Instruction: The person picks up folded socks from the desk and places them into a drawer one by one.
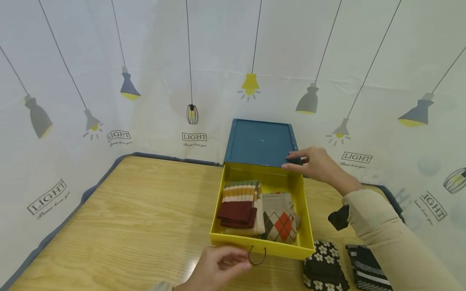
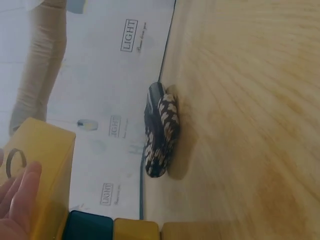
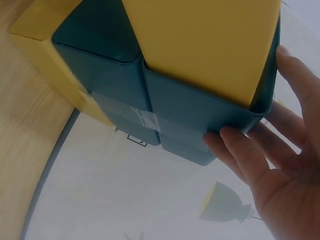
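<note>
A yellow box point(image 1: 267, 247) with a raised blue lid point(image 1: 260, 141) stands on the table. Inside lie folded striped socks point(image 1: 238, 206) at left and folded argyle socks point(image 1: 282, 220) at right. My right hand point(image 1: 314, 163) holds the lid's right edge near the hinge, thumb below the index finger; in the right wrist view its fingers point(image 3: 240, 150) lie against a dark teal side with a yellow panel. Beside the black loop point(image 1: 257, 256) on the box front is my left hand point(image 1: 222, 262), fingers relaxed. The left wrist view shows its fingers extended near that loop point(image 2: 16, 162).
Right of the box, folded black socks with white flowers point(image 1: 324, 262) and black striped ones point(image 1: 367, 264) lie on the wooden table point(image 1: 145, 210). A white curtain point(image 1: 156, 48) printed with lamps hangs behind the table's dark edge.
</note>
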